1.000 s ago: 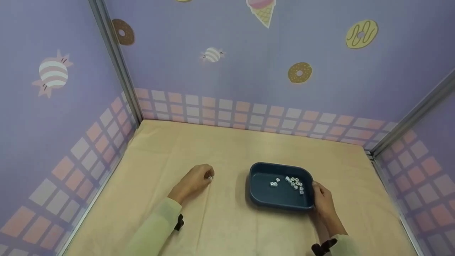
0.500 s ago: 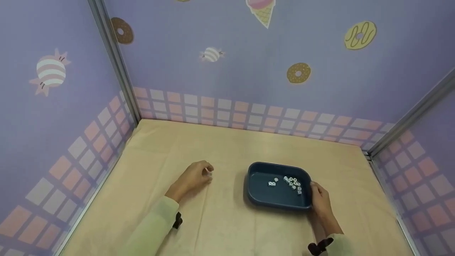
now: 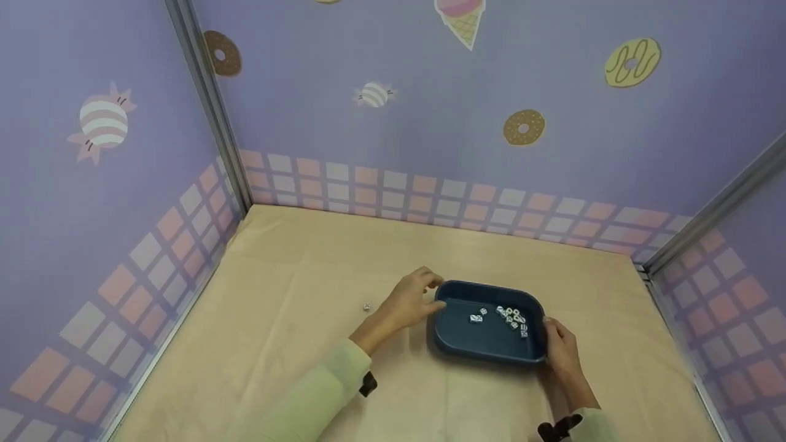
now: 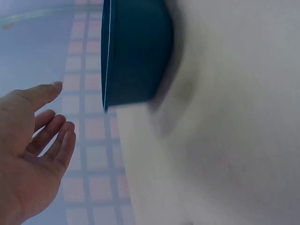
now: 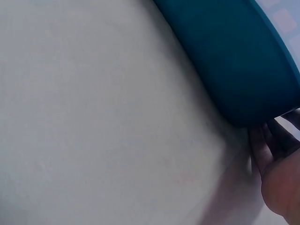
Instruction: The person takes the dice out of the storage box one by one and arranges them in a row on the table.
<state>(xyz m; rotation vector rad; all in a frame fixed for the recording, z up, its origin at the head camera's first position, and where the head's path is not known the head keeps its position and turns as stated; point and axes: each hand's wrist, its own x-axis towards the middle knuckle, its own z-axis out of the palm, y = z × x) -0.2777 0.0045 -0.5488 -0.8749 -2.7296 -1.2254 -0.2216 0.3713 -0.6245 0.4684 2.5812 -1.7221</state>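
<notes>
A dark blue tray stands on the cloth in the head view, with several small white dice on its floor. Among the cluster at its right are ring-shaped pieces. My left hand hovers at the tray's left rim, thumb and fingers spread apart; the left wrist view shows nothing between them. My right hand grips the tray's right end, thumb at the rim and fingers against the outer wall. A single die lies on the cloth, left of the left forearm.
A pale yellow cloth covers the table. Purple walls with candy and doughnut pictures enclose it at the back and both sides, joined by metal corner posts.
My left hand has moved right, from around the single die to the tray's left rim, and its fingers have spread. The die is left on the cloth. The right hand keeps its hold.
</notes>
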